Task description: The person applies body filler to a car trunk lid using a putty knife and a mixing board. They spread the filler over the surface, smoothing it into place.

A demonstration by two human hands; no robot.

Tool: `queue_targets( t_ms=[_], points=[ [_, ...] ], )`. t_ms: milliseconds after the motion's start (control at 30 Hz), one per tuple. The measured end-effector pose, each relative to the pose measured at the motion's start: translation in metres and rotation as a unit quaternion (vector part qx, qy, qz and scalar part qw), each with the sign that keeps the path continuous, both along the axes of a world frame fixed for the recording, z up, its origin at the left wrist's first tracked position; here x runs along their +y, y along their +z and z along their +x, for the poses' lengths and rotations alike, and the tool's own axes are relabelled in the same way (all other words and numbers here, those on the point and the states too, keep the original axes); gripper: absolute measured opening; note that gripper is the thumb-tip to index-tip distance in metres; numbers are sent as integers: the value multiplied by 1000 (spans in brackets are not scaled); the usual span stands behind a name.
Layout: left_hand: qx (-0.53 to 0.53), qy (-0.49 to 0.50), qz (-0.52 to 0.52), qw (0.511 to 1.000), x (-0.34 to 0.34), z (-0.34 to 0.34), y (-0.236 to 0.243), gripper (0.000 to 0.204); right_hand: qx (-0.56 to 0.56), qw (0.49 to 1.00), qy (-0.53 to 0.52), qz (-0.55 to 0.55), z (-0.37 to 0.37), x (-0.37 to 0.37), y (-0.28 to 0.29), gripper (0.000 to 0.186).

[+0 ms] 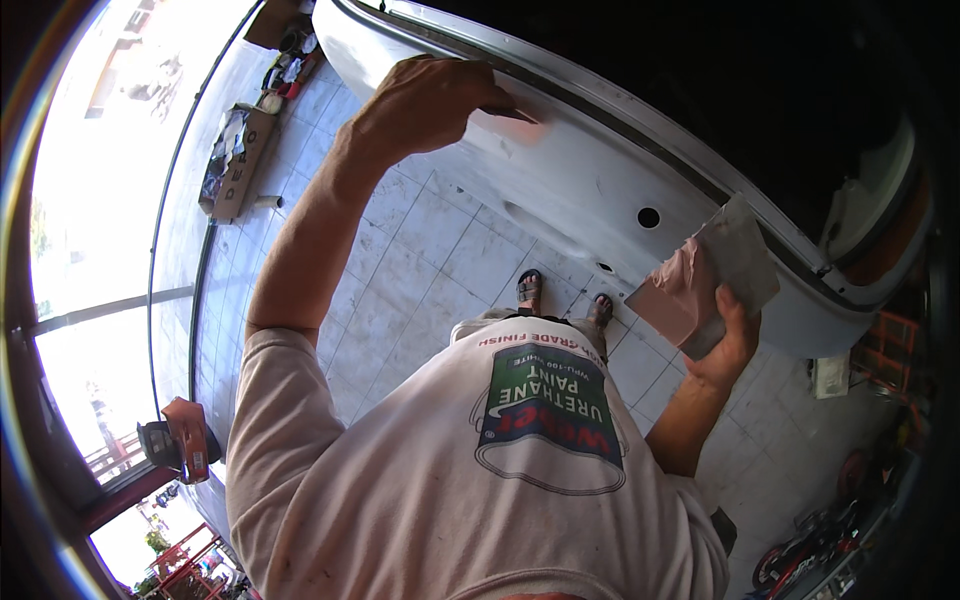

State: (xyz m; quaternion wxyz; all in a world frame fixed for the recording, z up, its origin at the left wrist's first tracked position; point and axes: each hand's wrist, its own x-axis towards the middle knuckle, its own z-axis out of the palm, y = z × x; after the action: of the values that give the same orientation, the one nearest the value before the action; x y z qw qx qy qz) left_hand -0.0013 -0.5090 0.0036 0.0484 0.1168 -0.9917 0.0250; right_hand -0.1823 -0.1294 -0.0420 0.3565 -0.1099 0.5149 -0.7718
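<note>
At the upper left of centre, my left hand (430,105) is closed around a thin spreader (526,117), its edge against a white vehicle panel (590,185). Most of the spreader is hidden by my fingers. A pinkish filler smear (512,131) lies on the panel by its tip. On the right, my right hand (735,335) grips a flat grey board (745,255), thumb on top and the other fingers mostly hidden beneath. Pink body filler (680,280) is heaped and spread over the board's left part. The board is held close to the panel's lower right stretch.
The panel has a round dark hole (648,217) and a dark window opening above it. My sandalled feet stand on the tiled floor (440,240). A cardboard box (245,165) of clutter sits at left; an orange-and-black object (190,440) is lower left, a red rack (890,350) right.
</note>
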Motion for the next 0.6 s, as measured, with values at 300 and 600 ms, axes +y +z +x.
queue_targets(
  t_ms=[300,600],
  points=[
    [107,-17,-21,994,-29,3,-13,61,4,1000,14,-21,-4,4,1,63],
    [181,-10,-47,982,7,48,-49,47,20,1000,-14,1,-3,3,-2,64]
  ],
)
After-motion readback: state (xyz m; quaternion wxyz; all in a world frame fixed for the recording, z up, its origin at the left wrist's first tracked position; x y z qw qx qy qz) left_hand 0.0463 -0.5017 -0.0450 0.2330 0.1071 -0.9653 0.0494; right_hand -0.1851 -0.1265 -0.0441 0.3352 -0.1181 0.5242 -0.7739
